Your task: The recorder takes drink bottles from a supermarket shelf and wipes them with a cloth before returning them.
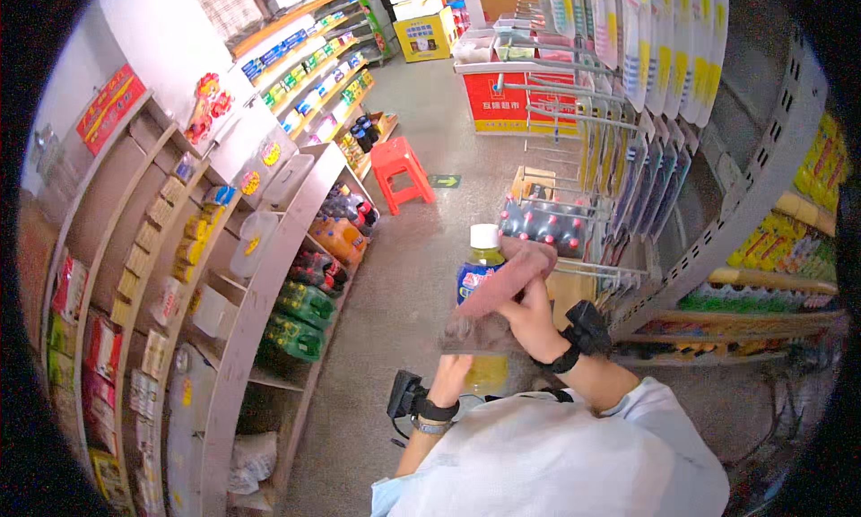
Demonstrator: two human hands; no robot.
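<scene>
In front of me stands a bottle (pixel 484 270) with a white cap, a blue label and yellow-green liquid. My left hand (pixel 456 370) is at its lower part, fingers closed round it and partly hidden. My right hand (pixel 533 321) grips a pink cloth (pixel 511 277), which lies against the bottle's right side and across its front. A brownish, smeared patch below the cloth covers the bottle's middle; I cannot tell if it is more cloth. Each wrist wears a black strap with a small device.
On the left, shelves (pixel 220 405) hold small packets and large drink bottles (pixel 300 320). A red stool (pixel 403 172) stands on the aisle floor ahead. To the right, hooks carry hanging toothbrush packs (pixel 677 46). Packed dark bottles (pixel 543 225) stand below them. A red and yellow counter (pixel 516 100) is farther back.
</scene>
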